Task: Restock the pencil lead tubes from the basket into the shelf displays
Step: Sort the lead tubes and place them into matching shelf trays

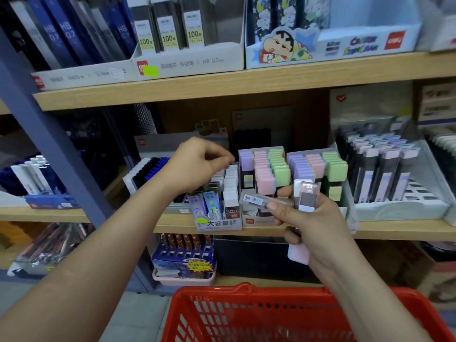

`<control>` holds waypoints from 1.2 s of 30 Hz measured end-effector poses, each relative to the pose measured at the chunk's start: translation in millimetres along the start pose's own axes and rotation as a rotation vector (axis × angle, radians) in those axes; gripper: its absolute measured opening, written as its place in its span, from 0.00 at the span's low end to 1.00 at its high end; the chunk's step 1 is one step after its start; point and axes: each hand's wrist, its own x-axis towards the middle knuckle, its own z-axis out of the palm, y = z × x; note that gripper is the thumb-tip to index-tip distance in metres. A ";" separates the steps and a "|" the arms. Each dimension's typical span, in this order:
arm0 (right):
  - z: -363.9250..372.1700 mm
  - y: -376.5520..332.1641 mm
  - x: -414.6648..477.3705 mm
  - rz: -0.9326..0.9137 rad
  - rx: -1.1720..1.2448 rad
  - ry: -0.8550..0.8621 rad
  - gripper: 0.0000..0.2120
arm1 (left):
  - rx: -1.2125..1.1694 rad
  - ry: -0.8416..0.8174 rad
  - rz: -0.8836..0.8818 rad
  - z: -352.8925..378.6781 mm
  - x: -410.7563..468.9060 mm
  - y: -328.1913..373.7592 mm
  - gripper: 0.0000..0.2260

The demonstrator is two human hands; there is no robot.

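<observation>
While right hand (313, 225) grips lead tubes (307, 198), pink-capped one upright, pastel display (265, 169) lies just beyond; left hand (195, 166) curled, hold unclear

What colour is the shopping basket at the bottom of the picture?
The basket is red, seen best in the head view.
</observation>
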 end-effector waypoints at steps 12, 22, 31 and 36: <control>13.2 -11.3 -5.7 -0.098 0.070 0.016 0.13 | -0.344 -0.555 0.086 -7.8 -34.4 55.2 0.31; 16.5 -16.6 -7.6 0.133 0.254 -0.069 0.14 | -0.498 -0.262 0.051 -9.7 -36.4 38.7 0.20; 23.3 -8.6 -7.5 0.164 0.039 -0.202 0.08 | -0.730 0.165 -0.104 -21.4 -23.2 -3.3 0.10; 26.8 -0.5 -4.8 0.178 -0.008 -0.181 0.06 | -0.533 0.298 -0.112 -18.7 -19.0 -23.4 0.09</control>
